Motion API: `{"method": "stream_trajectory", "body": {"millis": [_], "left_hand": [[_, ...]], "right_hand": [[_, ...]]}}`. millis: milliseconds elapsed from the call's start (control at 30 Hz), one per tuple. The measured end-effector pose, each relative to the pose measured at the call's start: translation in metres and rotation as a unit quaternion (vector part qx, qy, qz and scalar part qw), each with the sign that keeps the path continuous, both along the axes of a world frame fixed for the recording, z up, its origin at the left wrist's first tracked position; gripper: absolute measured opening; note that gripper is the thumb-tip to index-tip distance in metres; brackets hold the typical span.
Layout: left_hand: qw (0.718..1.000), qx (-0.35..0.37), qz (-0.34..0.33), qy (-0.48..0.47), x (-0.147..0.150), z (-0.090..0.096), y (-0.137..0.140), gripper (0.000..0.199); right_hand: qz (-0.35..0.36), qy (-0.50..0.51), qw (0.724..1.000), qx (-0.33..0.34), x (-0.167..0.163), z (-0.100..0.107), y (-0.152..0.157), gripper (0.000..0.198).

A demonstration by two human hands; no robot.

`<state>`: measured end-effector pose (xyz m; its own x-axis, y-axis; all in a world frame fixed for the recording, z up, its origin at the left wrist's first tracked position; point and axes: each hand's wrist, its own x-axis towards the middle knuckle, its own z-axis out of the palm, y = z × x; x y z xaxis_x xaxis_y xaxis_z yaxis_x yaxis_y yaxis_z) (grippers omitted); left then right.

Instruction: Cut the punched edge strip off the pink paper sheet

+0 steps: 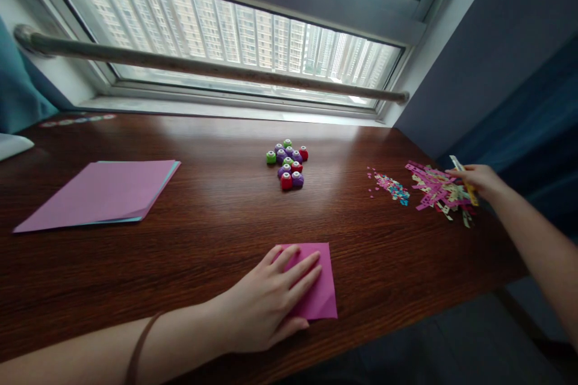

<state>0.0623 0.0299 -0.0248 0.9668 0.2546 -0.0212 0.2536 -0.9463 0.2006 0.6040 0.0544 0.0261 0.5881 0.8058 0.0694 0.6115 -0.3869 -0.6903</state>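
Looks like a room in a high-rise flat, set up as a craft corner at home. Dark wooden desk [203, 216] pushed right against a wide window [226, 36], with a metal rail [203, 66] across the glass and rows of tall apartment blocks outside. Blue curtains [537, 126] hanging at either side, plain grey wall [456, 54] on the right. Spread over the desk: a stack of coloured paper [102, 192], a cluster of small paper punches [289, 162], a heap of punched strips [438, 192] and a scatter of tiny confetti [391, 185]. Hobby stuff, nothing industrial or office-like.
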Motion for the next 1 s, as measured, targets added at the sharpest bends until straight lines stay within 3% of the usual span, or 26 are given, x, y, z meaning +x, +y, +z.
{"method": "stream_trajectory", "body": {"millis": [167, 300, 433, 533, 667, 1000], "left_hand": [[1.000, -0.014, 0.024, 0.001, 0.000, 0.001, 0.000, 0.068], [0.999, -0.022, 0.028, -0.002, -0.001, 0.000, 0.000, 0.068], [1.000, -0.012, 0.024, -0.005, -0.002, -0.001, 0.000, 0.066], [0.999, -0.005, 0.031, -0.005, -0.002, -0.002, -0.001, 0.067], [0.999, -0.012, 0.042, 0.008, 0.000, 0.000, -0.003, 0.072], [0.998, -0.027, 0.050, 0.000, -0.001, -0.002, 0.000, 0.076]], "right_hand": [[0.020, 0.096, 0.995, -0.029, -0.050, -0.004, -0.010, 0.036], [0.070, 0.110, 0.989, -0.069, -0.091, -0.021, -0.035, 0.045], [0.175, -0.098, 0.973, -0.112, -0.116, -0.040, -0.057, 0.045], [0.198, -0.210, 0.952, -0.098, -0.123, -0.052, -0.066, 0.047], [0.214, -0.279, 0.932, -0.090, -0.122, -0.064, -0.073, 0.051], [0.226, -0.287, 0.924, -0.108, -0.114, -0.075, -0.084, 0.052]]}}
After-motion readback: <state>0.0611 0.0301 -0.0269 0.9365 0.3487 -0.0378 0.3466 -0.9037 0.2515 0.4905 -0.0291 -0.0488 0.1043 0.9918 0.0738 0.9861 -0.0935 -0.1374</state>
